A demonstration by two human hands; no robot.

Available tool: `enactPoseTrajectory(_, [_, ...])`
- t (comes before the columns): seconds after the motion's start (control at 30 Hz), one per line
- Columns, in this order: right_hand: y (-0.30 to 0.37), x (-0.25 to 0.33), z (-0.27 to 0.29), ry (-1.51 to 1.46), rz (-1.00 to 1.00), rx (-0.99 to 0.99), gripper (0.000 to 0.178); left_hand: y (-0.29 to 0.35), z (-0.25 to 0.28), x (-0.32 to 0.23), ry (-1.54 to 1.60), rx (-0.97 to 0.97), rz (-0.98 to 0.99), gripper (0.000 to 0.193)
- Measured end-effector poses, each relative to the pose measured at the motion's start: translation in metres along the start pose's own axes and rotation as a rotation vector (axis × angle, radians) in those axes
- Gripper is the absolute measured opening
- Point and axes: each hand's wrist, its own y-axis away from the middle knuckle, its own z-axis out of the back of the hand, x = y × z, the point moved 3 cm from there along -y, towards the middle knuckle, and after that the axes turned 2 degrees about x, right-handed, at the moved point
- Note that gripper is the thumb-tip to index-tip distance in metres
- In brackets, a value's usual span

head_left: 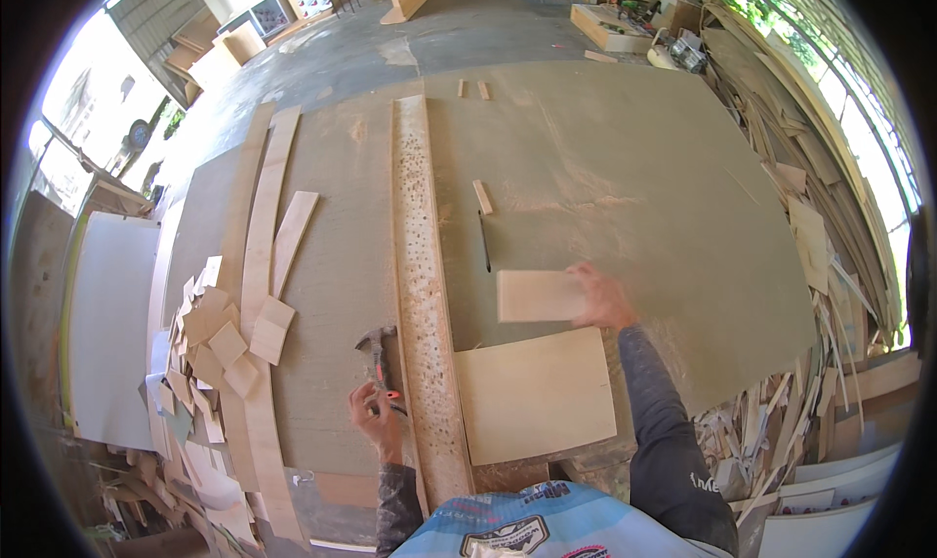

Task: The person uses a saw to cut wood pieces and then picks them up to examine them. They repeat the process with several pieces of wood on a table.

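Note:
My right hand [603,299] grips the right end of a pale rectangular wood block [540,297], blurred by motion, above the far edge of a thin square board [537,397]. My left hand [375,417] has its fingers curled together next to the handle of a claw hammer [379,358], which has a dark head and a black and red grip. What those fingers hold, if anything, cannot be made out. Between my hands runs a long wooden strip [415,217], its pale top face covered with dark spots. A thin dark rod [485,241] lies beyond the block.
Long planks [264,217] and a heap of small wood pieces [210,334] lie at the left of the big worktable [625,148]. A short wood stick [483,197] rests near the dark rod. Scrap strips [766,421] pile up along the right edge.

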Motion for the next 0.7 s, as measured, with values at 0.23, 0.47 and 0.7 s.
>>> enactPoseTrajectory(0.23, [-0.031, 0.047, -0.05, 0.034, 0.142, 0.155, 0.085, 0.006, -0.061, -0.054, -0.044, 0.321, -0.164, 0.016])
enactPoseTrajectory(0.47, [-0.025, 0.046, -0.097, -0.001, 0.095, 0.013, 0.068, 0.015, -0.057, -0.042, -0.057, 0.361, -0.076, 0.016])
enactPoseTrajectory(0.7, [-0.008, 0.073, -0.097, 0.028, -0.035, -0.108, 0.064, -0.013, -0.092, -0.058, -0.216, 0.485, -0.269, 0.025])
